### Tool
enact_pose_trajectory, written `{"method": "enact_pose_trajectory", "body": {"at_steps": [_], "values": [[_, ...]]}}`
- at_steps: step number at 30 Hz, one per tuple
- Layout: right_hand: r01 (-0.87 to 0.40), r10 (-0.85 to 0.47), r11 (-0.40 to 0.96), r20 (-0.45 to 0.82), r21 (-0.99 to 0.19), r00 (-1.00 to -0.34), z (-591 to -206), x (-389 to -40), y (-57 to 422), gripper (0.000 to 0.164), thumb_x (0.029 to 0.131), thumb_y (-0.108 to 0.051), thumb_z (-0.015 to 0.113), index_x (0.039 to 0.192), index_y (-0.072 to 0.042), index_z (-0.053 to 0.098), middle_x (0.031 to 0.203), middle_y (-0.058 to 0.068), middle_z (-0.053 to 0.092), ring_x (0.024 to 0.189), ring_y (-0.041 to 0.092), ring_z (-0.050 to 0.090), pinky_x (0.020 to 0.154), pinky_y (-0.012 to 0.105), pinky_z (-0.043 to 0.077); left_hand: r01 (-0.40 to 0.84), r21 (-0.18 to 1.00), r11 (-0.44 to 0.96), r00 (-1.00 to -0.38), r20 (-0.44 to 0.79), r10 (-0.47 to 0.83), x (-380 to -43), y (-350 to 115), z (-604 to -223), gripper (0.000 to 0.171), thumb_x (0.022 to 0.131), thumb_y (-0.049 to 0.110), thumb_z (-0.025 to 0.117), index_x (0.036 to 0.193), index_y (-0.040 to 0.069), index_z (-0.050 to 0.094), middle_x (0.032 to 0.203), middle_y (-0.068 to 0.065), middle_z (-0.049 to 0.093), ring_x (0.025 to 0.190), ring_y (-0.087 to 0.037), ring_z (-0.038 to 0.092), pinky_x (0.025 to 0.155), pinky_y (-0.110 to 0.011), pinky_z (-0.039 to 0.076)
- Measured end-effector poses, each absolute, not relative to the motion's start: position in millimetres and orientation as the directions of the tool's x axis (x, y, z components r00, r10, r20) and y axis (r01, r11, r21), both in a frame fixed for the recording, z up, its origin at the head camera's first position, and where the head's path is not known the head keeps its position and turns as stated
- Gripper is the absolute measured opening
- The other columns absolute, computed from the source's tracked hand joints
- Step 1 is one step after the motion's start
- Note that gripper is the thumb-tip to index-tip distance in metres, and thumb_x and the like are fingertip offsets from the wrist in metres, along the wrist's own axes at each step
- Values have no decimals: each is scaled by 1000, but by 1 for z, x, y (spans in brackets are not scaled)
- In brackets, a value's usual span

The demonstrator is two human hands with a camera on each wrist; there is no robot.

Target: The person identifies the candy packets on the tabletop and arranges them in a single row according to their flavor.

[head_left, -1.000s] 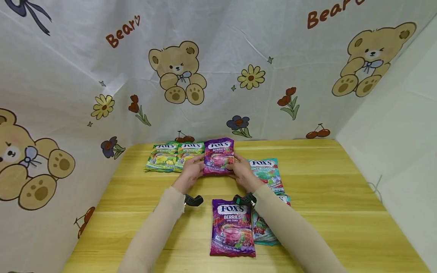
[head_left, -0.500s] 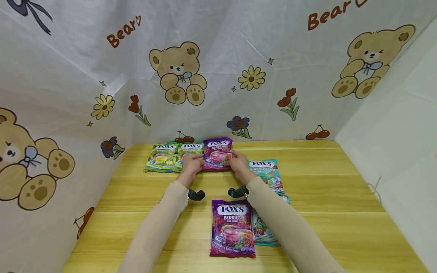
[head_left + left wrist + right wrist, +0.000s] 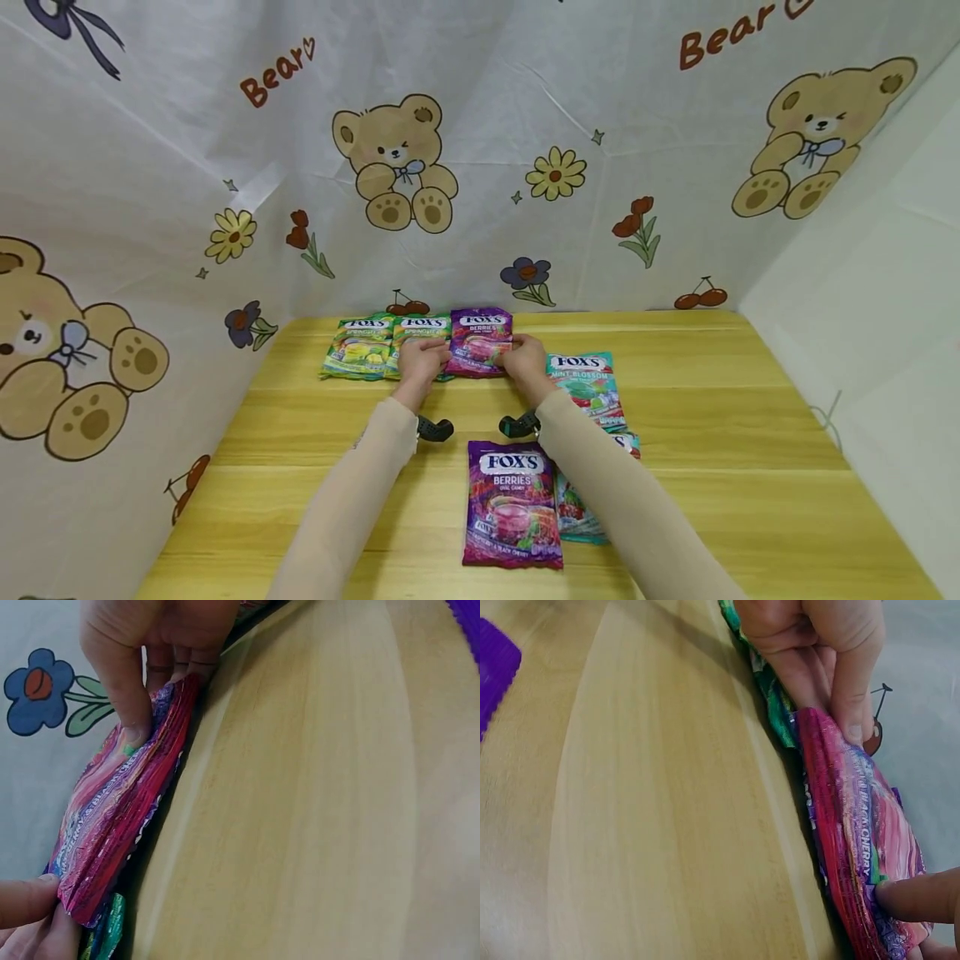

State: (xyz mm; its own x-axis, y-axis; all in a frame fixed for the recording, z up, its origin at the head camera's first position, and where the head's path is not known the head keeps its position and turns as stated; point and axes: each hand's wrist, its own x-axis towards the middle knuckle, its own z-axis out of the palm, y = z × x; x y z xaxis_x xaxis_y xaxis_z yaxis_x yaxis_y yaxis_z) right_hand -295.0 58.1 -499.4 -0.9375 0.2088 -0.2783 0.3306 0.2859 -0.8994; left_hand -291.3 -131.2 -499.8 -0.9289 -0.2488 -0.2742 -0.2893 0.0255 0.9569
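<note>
A purple Fox's Berries candy bag (image 3: 482, 333) is at the back of the table, to the right of two green bags. My left hand (image 3: 422, 360) pinches its left edge, partly covering the nearer green candy bag (image 3: 411, 327). On the other side, my right hand (image 3: 527, 360) pinches the lower right edge, thumb on the front. In the left wrist view the lower edge of the purple bag (image 3: 124, 817) faces the camera, thumbs on its face. The right wrist view shows green wrapping (image 3: 780, 716) close beside that purple bag's left end.
Another green candy bag (image 3: 360, 348) lies at the far left of the row. A second purple candy bag (image 3: 513, 508) lies near the front. Teal Mint Blossom bag (image 3: 585, 387) and another teal bag (image 3: 576, 517) are partly under my right arm. A printed cloth (image 3: 480, 167) hangs behind.
The held purple bag has shifted slightly left and come down beside the green bags. Both hands moved with it; the other bags stay where they were.
</note>
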Motion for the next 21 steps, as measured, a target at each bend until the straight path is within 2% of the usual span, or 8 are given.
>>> {"method": "enact_pose_trajectory", "body": {"at_steps": [5,9,14,21], "values": [[298,222,367,-228,-881,-948,-502,-292,56,69,82,-3,82,145,-1,55,135,19,65,121,31,59,109,45,52,-264,964,21,-935,-251,-249,-286,-132,-503,35,92,-3,74,127,1,72,124,-17,74,118,-27,70,98,-37,60],[285,228,367,-211,-885,-951,-502,-289,58,66,82,-3,80,143,-1,57,131,19,65,117,31,58,108,46,52,-237,970,55,-947,-218,-236,-280,-134,-503,35,91,-3,75,126,0,72,122,-18,74,116,-29,71,96,-36,61],[283,200,265,-235,-922,-951,-504,-284,62,64,85,-3,79,144,0,56,123,18,66,104,26,60,96,40,57,-260,965,37,-943,-246,-226,-271,-138,-504,36,91,-1,75,126,2,72,121,-18,75,115,-28,72,95,-35,61],[297,127,131,-281,-946,-951,-501,-275,71,56,90,-4,77,142,1,58,116,14,65,96,18,58,84,26,56,-294,956,-21,-936,-292,-197,-255,-142,-511,37,92,2,76,129,3,71,125,-15,74,117,-26,71,95,-34,61]]}}
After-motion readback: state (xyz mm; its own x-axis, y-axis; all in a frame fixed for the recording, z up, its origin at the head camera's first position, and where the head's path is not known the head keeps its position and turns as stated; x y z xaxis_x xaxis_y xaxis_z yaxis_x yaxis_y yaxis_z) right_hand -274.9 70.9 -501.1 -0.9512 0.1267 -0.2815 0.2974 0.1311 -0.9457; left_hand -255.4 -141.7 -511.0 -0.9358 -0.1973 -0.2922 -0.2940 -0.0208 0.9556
